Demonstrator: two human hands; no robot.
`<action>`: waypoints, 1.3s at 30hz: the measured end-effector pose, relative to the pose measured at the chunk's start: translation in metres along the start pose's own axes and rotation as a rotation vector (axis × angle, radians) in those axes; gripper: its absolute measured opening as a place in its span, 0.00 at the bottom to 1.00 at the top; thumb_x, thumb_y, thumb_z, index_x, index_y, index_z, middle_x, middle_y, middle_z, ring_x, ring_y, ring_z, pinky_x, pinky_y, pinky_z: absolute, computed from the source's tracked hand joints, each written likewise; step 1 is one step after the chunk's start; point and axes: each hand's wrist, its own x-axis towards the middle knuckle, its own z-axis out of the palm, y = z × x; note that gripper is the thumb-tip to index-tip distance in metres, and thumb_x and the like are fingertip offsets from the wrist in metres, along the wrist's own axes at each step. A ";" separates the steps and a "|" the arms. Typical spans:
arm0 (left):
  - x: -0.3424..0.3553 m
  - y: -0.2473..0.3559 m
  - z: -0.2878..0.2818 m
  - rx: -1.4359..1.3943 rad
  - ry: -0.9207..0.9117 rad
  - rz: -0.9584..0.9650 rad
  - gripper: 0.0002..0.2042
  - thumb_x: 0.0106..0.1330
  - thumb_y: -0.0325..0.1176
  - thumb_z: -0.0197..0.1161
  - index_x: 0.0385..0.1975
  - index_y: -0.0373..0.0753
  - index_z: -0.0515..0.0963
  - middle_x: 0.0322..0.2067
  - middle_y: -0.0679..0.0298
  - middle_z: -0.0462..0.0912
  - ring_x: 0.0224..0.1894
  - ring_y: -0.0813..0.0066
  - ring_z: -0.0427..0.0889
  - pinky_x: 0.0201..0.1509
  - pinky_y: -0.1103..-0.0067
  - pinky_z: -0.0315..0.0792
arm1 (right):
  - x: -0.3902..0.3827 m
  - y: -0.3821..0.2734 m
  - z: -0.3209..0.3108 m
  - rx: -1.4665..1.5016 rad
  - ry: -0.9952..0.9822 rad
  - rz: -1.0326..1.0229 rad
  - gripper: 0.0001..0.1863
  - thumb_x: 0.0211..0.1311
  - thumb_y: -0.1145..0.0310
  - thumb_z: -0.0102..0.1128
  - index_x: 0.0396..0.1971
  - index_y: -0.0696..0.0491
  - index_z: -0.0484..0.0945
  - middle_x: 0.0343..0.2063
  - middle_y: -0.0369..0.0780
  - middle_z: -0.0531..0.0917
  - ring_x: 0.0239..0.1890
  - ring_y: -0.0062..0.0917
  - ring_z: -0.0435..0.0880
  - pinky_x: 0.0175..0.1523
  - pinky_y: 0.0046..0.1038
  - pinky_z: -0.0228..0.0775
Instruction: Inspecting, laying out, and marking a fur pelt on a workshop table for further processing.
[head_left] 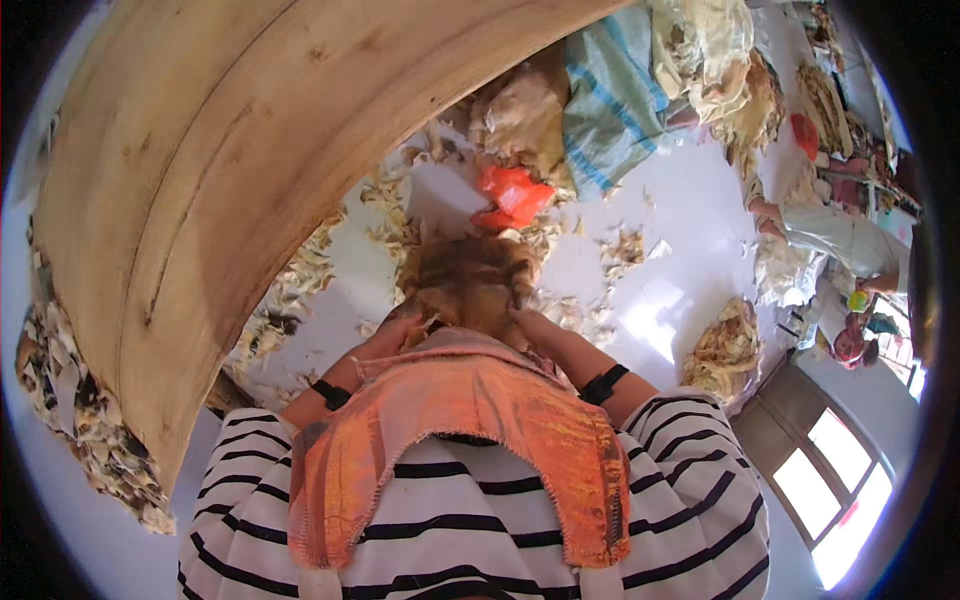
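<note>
A brown fur pelt (468, 275) with darker bands stretches out in front of my waist, over the pale floor. My left hand (398, 332) grips its near left edge, and a small pale bit shows beside the fingers. On the opposite edge my right hand (530, 326) is closed on the fur, its fingertips partly hidden in the hair. Both wrists wear black bands. An orange, stained apron (460, 400) over my striped shirt covers the near end of the pelt.
A large curved wooden board (230, 150) rises at the left. Hide scraps (290, 290) litter the floor (650, 270). Beyond the pelt are a red plastic bag (515, 197), a green-blue woven sack (612, 100) and piled hides (705, 50). Another person (840, 235) is at the right.
</note>
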 end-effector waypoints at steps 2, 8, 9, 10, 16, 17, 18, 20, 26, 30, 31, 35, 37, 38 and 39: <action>-0.006 0.000 0.001 0.011 0.011 0.015 0.21 0.72 0.51 0.53 0.49 0.37 0.77 0.42 0.60 0.83 0.39 0.69 0.82 0.40 0.72 0.78 | 0.006 -0.004 0.002 0.005 0.019 -0.112 0.24 0.69 0.52 0.51 0.50 0.59 0.76 0.45 0.44 0.80 0.41 0.34 0.79 0.41 0.40 0.69; -0.026 -0.004 0.014 0.033 0.016 0.048 0.22 0.72 0.51 0.54 0.49 0.38 0.77 0.43 0.60 0.83 0.39 0.69 0.82 0.40 0.72 0.78 | 0.006 -0.023 -0.009 -0.115 -0.057 -0.296 0.24 0.69 0.56 0.51 0.52 0.62 0.74 0.46 0.48 0.81 0.44 0.39 0.80 0.44 0.44 0.71; -0.028 -0.004 0.016 0.037 0.016 0.046 0.22 0.72 0.51 0.54 0.49 0.38 0.77 0.43 0.60 0.82 0.39 0.69 0.82 0.40 0.73 0.78 | 0.006 -0.026 -0.010 -0.376 -0.070 -0.284 0.23 0.68 0.57 0.52 0.52 0.62 0.74 0.46 0.49 0.81 0.44 0.40 0.80 0.44 0.44 0.71; -0.032 -0.005 0.015 0.038 0.018 0.042 0.22 0.71 0.51 0.54 0.50 0.38 0.77 0.43 0.60 0.82 0.39 0.69 0.82 0.40 0.73 0.78 | 0.003 -0.031 -0.008 -0.636 -0.085 -0.269 0.23 0.66 0.58 0.53 0.51 0.62 0.75 0.47 0.51 0.81 0.44 0.40 0.80 0.45 0.43 0.71; -0.035 -0.010 0.004 0.004 0.034 0.000 0.22 0.71 0.52 0.55 0.50 0.38 0.77 0.44 0.60 0.82 0.40 0.69 0.82 0.40 0.73 0.78 | -0.055 -0.049 -0.010 -1.088 -0.026 -0.611 0.20 0.68 0.59 0.51 0.46 0.61 0.79 0.47 0.48 0.82 0.44 0.36 0.80 0.50 0.38 0.71; -0.033 0.000 0.010 0.098 0.081 -0.066 0.23 0.71 0.52 0.55 0.50 0.38 0.77 0.45 0.60 0.82 0.41 0.70 0.81 0.42 0.74 0.77 | -0.049 -0.040 -0.012 -1.075 -0.028 -0.597 0.20 0.68 0.59 0.51 0.46 0.61 0.79 0.47 0.48 0.82 0.44 0.36 0.80 0.50 0.38 0.71; -0.031 0.011 0.016 0.193 0.127 -0.131 0.23 0.70 0.53 0.55 0.51 0.39 0.77 0.45 0.61 0.81 0.42 0.71 0.81 0.44 0.75 0.76 | -0.037 -0.034 -0.016 -0.617 -0.045 -0.382 0.21 0.69 0.57 0.50 0.47 0.60 0.78 0.45 0.47 0.82 0.43 0.34 0.80 0.50 0.37 0.71; -0.019 0.021 0.022 0.232 0.136 -0.125 0.27 0.70 0.59 0.52 0.56 0.42 0.74 0.51 0.62 0.78 0.47 0.72 0.74 0.49 0.73 0.71 | -0.029 -0.038 -0.013 0.180 -0.027 0.018 0.23 0.69 0.52 0.49 0.47 0.58 0.79 0.40 0.41 0.81 0.38 0.28 0.78 0.44 0.34 0.70; 0.043 -0.004 -0.042 0.213 0.280 -0.092 0.35 0.71 0.62 0.46 0.65 0.38 0.64 0.59 0.54 0.69 0.52 0.59 0.75 0.57 0.64 0.73 | -0.017 -0.055 -0.010 0.220 0.026 0.027 0.21 0.69 0.57 0.49 0.44 0.61 0.78 0.34 0.40 0.82 0.34 0.27 0.79 0.40 0.33 0.71; 0.042 0.004 -0.021 0.181 0.129 -0.001 0.28 0.73 0.53 0.50 0.62 0.36 0.66 0.53 0.57 0.73 0.48 0.66 0.77 0.51 0.68 0.78 | 0.010 -0.008 -0.013 0.108 0.100 -0.263 0.19 0.69 0.60 0.50 0.44 0.62 0.78 0.34 0.40 0.82 0.33 0.27 0.80 0.40 0.31 0.72; 0.057 -0.006 -0.045 0.188 0.131 0.046 0.22 0.73 0.44 0.54 0.58 0.33 0.69 0.51 0.55 0.75 0.44 0.68 0.79 0.47 0.69 0.81 | 0.011 -0.016 -0.014 0.199 0.009 -0.221 0.18 0.68 0.62 0.50 0.44 0.63 0.78 0.35 0.40 0.82 0.35 0.27 0.81 0.41 0.31 0.72; 0.042 -0.003 -0.023 0.137 0.206 0.057 0.18 0.72 0.39 0.57 0.51 0.30 0.73 0.46 0.55 0.78 0.37 0.67 0.81 0.44 0.70 0.80 | -0.020 -0.060 -0.017 0.581 -0.110 0.040 0.18 0.68 0.64 0.50 0.46 0.64 0.77 0.40 0.41 0.83 0.40 0.27 0.82 0.45 0.30 0.75; 0.047 -0.013 -0.030 0.122 0.230 -0.014 0.13 0.71 0.36 0.58 0.44 0.31 0.76 0.40 0.56 0.80 0.33 0.67 0.81 0.40 0.71 0.80 | -0.039 -0.086 -0.019 0.457 -0.101 0.151 0.19 0.68 0.63 0.50 0.49 0.61 0.75 0.42 0.41 0.83 0.42 0.26 0.83 0.47 0.30 0.76; 0.055 -0.019 -0.031 0.143 0.234 -0.037 0.13 0.71 0.36 0.58 0.44 0.31 0.76 0.40 0.56 0.80 0.33 0.67 0.81 0.40 0.71 0.80 | -0.033 -0.063 -0.017 0.486 -0.103 0.159 0.19 0.68 0.63 0.50 0.49 0.61 0.75 0.42 0.41 0.83 0.42 0.26 0.83 0.47 0.30 0.76; 0.062 -0.024 -0.033 -0.010 0.167 -0.127 0.13 0.70 0.36 0.58 0.42 0.31 0.76 0.35 0.57 0.80 0.32 0.68 0.81 0.38 0.72 0.79 | -0.023 -0.030 -0.015 0.681 -0.102 0.147 0.19 0.68 0.61 0.51 0.51 0.58 0.75 0.42 0.41 0.83 0.41 0.26 0.83 0.45 0.30 0.77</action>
